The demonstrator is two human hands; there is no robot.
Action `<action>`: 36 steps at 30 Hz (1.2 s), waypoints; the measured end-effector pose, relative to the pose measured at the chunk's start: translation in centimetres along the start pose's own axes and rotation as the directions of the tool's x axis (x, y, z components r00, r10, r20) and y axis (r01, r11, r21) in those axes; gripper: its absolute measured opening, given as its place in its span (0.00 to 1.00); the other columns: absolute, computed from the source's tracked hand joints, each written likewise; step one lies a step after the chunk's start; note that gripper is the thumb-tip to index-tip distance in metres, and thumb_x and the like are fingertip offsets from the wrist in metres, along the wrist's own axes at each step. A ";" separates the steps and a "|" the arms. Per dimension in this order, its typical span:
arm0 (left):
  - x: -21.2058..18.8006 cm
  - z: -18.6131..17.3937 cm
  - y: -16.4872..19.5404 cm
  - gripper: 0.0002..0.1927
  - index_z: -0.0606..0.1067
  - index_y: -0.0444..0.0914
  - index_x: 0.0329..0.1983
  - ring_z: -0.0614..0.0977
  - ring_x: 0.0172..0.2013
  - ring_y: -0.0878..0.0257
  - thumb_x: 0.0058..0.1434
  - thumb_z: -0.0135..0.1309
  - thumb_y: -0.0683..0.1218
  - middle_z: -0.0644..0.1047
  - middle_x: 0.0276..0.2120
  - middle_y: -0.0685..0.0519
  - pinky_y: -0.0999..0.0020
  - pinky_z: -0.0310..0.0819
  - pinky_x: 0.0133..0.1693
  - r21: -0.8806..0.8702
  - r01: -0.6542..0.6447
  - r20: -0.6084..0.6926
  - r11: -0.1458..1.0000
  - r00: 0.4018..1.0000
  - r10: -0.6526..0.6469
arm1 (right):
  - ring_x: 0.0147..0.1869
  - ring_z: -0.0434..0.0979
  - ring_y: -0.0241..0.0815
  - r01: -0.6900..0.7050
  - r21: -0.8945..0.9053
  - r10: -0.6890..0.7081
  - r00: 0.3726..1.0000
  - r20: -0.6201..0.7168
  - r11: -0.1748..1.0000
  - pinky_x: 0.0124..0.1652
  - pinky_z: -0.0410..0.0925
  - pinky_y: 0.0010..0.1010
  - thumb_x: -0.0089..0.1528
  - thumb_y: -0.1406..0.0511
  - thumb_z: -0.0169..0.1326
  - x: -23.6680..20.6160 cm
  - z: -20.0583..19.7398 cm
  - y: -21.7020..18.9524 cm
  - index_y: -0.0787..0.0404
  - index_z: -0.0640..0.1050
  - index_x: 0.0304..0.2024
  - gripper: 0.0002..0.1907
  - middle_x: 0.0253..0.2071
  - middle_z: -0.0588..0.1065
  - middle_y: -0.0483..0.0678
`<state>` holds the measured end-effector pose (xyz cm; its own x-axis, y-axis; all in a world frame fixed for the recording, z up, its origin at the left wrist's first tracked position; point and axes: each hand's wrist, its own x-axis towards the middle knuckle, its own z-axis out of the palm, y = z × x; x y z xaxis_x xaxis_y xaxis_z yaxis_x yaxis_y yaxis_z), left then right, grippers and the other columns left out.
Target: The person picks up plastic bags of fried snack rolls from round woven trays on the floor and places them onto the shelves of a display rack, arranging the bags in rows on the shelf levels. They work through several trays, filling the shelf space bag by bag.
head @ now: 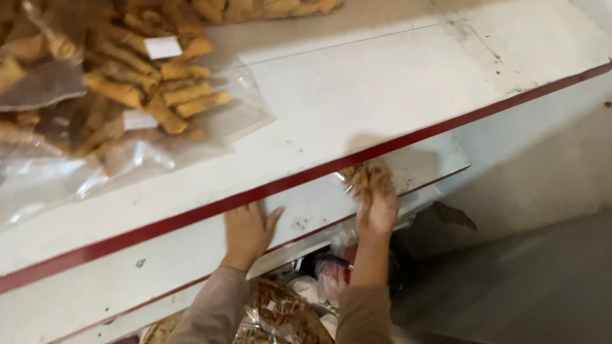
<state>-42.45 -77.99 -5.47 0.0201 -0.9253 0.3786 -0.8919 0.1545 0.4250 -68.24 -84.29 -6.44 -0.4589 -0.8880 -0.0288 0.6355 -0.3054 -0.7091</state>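
Right hand (377,207): fingers closed around small clear snack bag (367,177), held under red-edged upper shelf (377,88), over lower shelf (399,163).
Left hand (247,233): fingers spread, nothing held, laid flat on lower shelf, beside held bag.
Above grip: bags of stick snacks (143,80) stocked on upper shelf.
Below wrists: woven basket (280,330) filled with packets.

We see bags of snack sticks (140,76) lying on the left of the upper shelf (377,88), both hands reaching onto the lower shelf (181,258) beneath it, a basket (280,330) below.
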 end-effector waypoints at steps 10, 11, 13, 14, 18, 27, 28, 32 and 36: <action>-1.1 2.7 -2.2 0.25 0.81 0.39 0.47 0.81 0.44 0.42 0.66 0.46 0.62 0.81 0.45 0.41 0.48 0.74 0.49 -0.038 0.008 0.126 0.999 0.992 -0.003 | 0.50 0.72 0.43 -0.038 0.015 0.037 0.999 0.030 0.999 0.41 0.65 0.31 0.66 0.62 0.49 22.3 6.3 -4.3 0.58 0.70 0.57 0.17 0.53 0.73 0.50; -1.4 3.7 -2.7 0.25 0.81 0.40 0.48 0.81 0.46 0.43 0.66 0.45 0.62 0.81 0.46 0.42 0.48 0.74 0.51 -0.026 0.037 0.174 0.999 0.984 -0.032 | 0.51 0.71 0.43 -0.049 0.005 0.049 0.998 0.033 0.999 0.42 0.64 0.32 0.66 0.61 0.48 23.2 6.6 -4.5 0.58 0.69 0.58 0.18 0.53 0.72 0.50; -2.0 5.5 -3.9 0.26 0.78 0.41 0.53 0.79 0.51 0.45 0.66 0.43 0.63 0.79 0.51 0.44 0.50 0.72 0.55 -0.017 0.056 0.296 0.998 0.954 -0.049 | 0.53 0.70 0.43 -0.066 -0.012 0.067 0.997 0.043 0.998 0.44 0.63 0.32 0.66 0.60 0.46 24.5 7.2 -4.7 0.58 0.68 0.59 0.19 0.55 0.71 0.50; -2.3 6.3 -4.4 0.27 0.76 0.41 0.56 0.77 0.53 0.47 0.67 0.42 0.63 0.78 0.54 0.46 0.52 0.71 0.56 -0.023 0.049 0.365 0.999 0.930 -0.037 | 0.54 0.69 0.43 -0.073 -0.020 0.074 0.996 0.045 0.997 0.45 0.62 0.33 0.67 0.59 0.46 24.9 7.5 -4.7 0.58 0.67 0.60 0.20 0.56 0.70 0.51; -2.8 8.0 -6.0 0.30 0.67 0.43 0.68 0.71 0.64 0.54 0.71 0.36 0.63 0.71 0.66 0.50 0.58 0.66 0.63 -0.048 0.022 0.629 0.999 0.777 0.013 | 0.58 0.67 0.43 -0.100 -0.037 0.101 0.994 0.046 0.994 0.50 0.60 0.34 0.67 0.56 0.43 26.3 8.6 -4.7 0.58 0.65 0.62 0.23 0.60 0.68 0.51; -2.7 9.0 -6.0 0.32 0.65 0.50 0.71 0.65 0.67 0.56 0.68 0.38 0.66 0.66 0.69 0.54 0.59 0.56 0.67 -0.166 0.638 0.772 0.752 0.559 -0.303 | 0.68 0.61 0.45 -0.119 -0.082 0.123 0.991 0.048 0.989 0.60 0.55 0.37 0.70 0.50 0.36 27.0 9.4 -3.3 0.59 0.61 0.69 0.30 0.68 0.62 0.53; -2.9 8.4 -5.9 0.30 0.64 0.51 0.71 0.67 0.64 0.51 0.69 0.38 0.65 0.68 0.67 0.51 0.53 0.60 0.62 0.002 0.304 0.695 0.953 0.685 -0.220 | 0.69 0.60 0.45 -0.116 -0.089 0.120 0.992 0.043 0.989 0.61 0.54 0.38 0.70 0.49 0.35 26.5 9.2 -3.1 0.59 0.60 0.69 0.31 0.69 0.62 0.53; -1.9 5.1 -4.1 0.28 0.72 0.48 0.63 0.78 0.58 0.48 0.73 0.36 0.68 0.77 0.59 0.47 0.49 0.72 0.59 0.307 -0.034 0.564 0.951 0.811 -0.153 | 0.74 0.58 0.45 -0.042 -0.110 0.041 0.999 -0.009 0.993 0.66 0.52 0.39 0.71 0.46 0.32 22.2 7.8 -2.3 0.59 0.58 0.72 0.34 0.72 0.59 0.53; -0.6 2.3 -2.0 0.33 0.76 0.41 0.57 0.80 0.56 0.44 0.72 0.39 0.71 0.81 0.53 0.41 0.45 0.73 0.59 0.156 0.251 0.560 0.955 0.774 -0.295 | 0.78 0.55 0.46 0.345 -0.183 -0.382 0.893 -0.238 0.920 0.70 0.49 0.40 0.72 0.43 0.29 13.9 4.6 -1.1 0.59 0.56 0.75 0.38 0.76 0.57 0.54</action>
<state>-41.72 -78.55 -8.42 0.0260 -0.9558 -0.2929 -0.9175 -0.1391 0.3725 -72.47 -97.82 -2.84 -0.8005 -0.5942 0.0776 0.3131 -0.5251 -0.7913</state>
